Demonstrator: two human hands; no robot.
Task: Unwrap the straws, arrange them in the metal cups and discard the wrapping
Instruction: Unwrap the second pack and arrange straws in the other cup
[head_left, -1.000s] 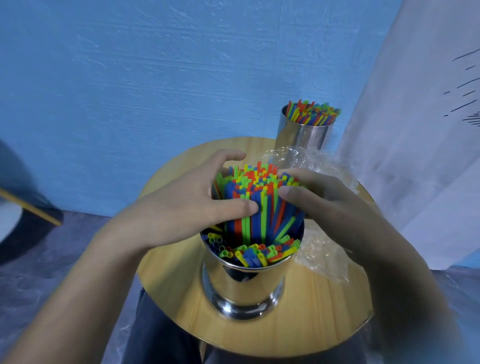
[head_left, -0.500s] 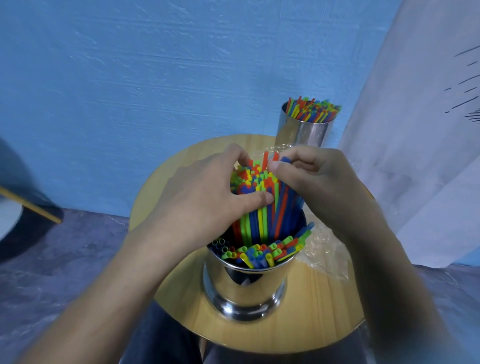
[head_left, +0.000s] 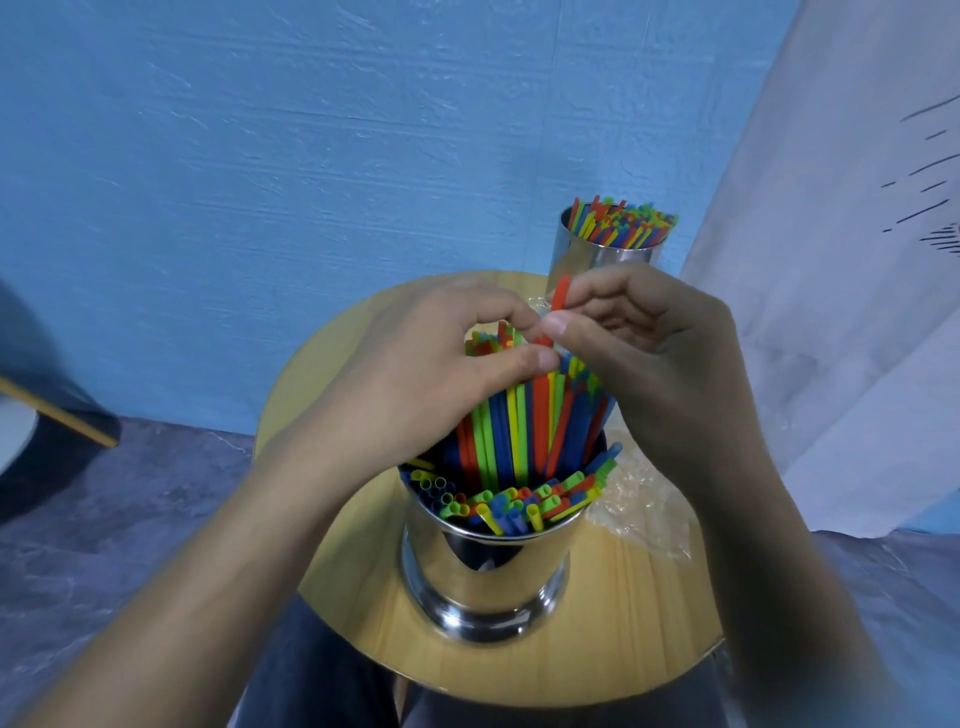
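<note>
Above near cup (head_left: 483, 561): left hand (head_left: 431, 374) clamps straw bundle (head_left: 524, 431); right hand (head_left: 665, 358) pinches red straw (head_left: 561, 293). We judge: lower it straight, squeeze bundle, avoid toppling cup.

My left hand (head_left: 426, 374) reaches in from the lower left on a bare forearm, with its fingers and thumb curled round the bundle of straws (head_left: 524, 421). My right hand (head_left: 660, 358) reaches in from the lower right with bent fingers, thumb and forefinger pinching one red straw (head_left: 561, 293). My two thumb tips lie just beside each other.
</note>
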